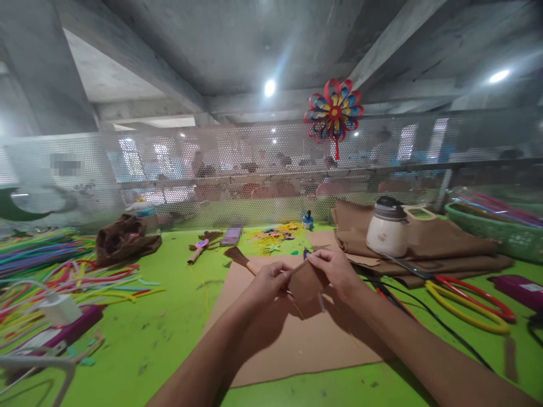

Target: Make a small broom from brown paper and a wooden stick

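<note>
Head view: my left hand (271, 281) and my right hand (333, 270) are both raised just above the brown cardboard sheet (271, 345) on the green table (169, 316). Between them I hold one small brown paper piece (306, 281). My left fingers are pressed together on its left edge, pinching it; my right thumb and forefinger pinch its upper right corner. The piece hangs between the two grips, touching both, clear of the sheet below.

Near my right hand stands one white jug (388, 227) on a stack of brown sheets (445, 249). Beside it lie two loops, one red and one yellow (470, 302). One paper pinwheel (334, 111) hangs on the mesh screen ahead. Far to my left lies a heap of coloured pipe cleaners (55, 265), too many to count.
</note>
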Demonstrator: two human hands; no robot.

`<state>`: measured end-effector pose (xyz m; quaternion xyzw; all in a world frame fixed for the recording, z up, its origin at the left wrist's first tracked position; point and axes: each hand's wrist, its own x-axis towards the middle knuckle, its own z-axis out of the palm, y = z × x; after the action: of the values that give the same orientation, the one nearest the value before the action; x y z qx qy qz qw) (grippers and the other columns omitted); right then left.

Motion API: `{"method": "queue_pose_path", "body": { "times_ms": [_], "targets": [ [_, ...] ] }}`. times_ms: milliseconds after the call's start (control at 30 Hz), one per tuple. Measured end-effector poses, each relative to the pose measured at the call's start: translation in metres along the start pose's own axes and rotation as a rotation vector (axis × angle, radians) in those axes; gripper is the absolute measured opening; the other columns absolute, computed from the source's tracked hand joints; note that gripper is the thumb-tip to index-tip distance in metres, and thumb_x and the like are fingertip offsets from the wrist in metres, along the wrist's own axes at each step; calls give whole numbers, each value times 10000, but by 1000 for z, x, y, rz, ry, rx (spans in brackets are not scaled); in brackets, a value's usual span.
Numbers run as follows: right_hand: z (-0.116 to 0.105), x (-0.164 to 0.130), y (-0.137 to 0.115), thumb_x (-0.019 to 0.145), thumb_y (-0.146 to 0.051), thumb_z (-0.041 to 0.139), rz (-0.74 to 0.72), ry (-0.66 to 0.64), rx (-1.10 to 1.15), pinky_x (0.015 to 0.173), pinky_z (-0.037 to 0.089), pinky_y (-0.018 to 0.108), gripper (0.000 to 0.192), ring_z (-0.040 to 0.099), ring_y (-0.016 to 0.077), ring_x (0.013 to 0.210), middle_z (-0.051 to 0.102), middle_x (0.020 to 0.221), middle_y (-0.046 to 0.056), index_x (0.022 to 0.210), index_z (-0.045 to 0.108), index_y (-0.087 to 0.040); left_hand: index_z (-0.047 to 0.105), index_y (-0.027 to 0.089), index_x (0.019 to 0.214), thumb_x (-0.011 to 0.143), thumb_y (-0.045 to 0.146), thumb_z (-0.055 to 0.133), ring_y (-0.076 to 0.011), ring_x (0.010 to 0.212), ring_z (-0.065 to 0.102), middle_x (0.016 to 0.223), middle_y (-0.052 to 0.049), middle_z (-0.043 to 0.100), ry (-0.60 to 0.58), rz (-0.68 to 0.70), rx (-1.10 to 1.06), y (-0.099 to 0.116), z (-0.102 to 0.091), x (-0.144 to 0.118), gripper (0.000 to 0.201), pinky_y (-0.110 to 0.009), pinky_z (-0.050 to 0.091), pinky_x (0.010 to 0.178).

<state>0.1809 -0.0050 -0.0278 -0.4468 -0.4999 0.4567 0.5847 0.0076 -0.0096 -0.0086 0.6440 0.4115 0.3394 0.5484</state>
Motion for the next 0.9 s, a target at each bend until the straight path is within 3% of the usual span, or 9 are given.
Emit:
{"method": "queue_pose_path", "body": {
  "times_ms": [200,367,467,733,900],
  "targets": [
    [-5,1,-1,587,-451,710,28,-85,26,480,310,225,341,440,97,484,527,520,-30,599,577,-137,442,178,726,781,238,495,-106,489,557,540,56,507,73,55,83,-5,-3,3,97,-215,392,500],
    [-6,-1,-6,583,-387,729,57,-199,-40,495,320,221,290,448,89,482,545,533,-29,640,597,-134,463,173,739,744,253,533,-92,477,533,521,63,504,10,70,31,-9,-3,1,106,-200,376,487],
    [-2,-3,-8,575,-361,726,20,-165,-116,505,322,221,277,444,91,499,537,531,-29,600,571,-133,466,170,725,722,320,566,-94,494,527,543,42,549,8,91,-24,-11,1,4,180,-213,402,500],
    [11,-7,-9,639,-353,646,-82,-93,-250,500,298,220,245,403,92,509,482,518,-41,581,544,-138,465,168,614,651,449,628,-96,374,460,407,44,494,78,178,26,-22,1,16,327,-222,353,417],
    [5,-5,-15,659,-267,617,-120,-207,-391,517,316,217,160,433,99,538,511,539,-26,590,572,-130,469,164,640,672,461,618,-97,361,472,408,46,493,-8,208,33,-26,-5,16,334,-208,338,394]
  ]
}}
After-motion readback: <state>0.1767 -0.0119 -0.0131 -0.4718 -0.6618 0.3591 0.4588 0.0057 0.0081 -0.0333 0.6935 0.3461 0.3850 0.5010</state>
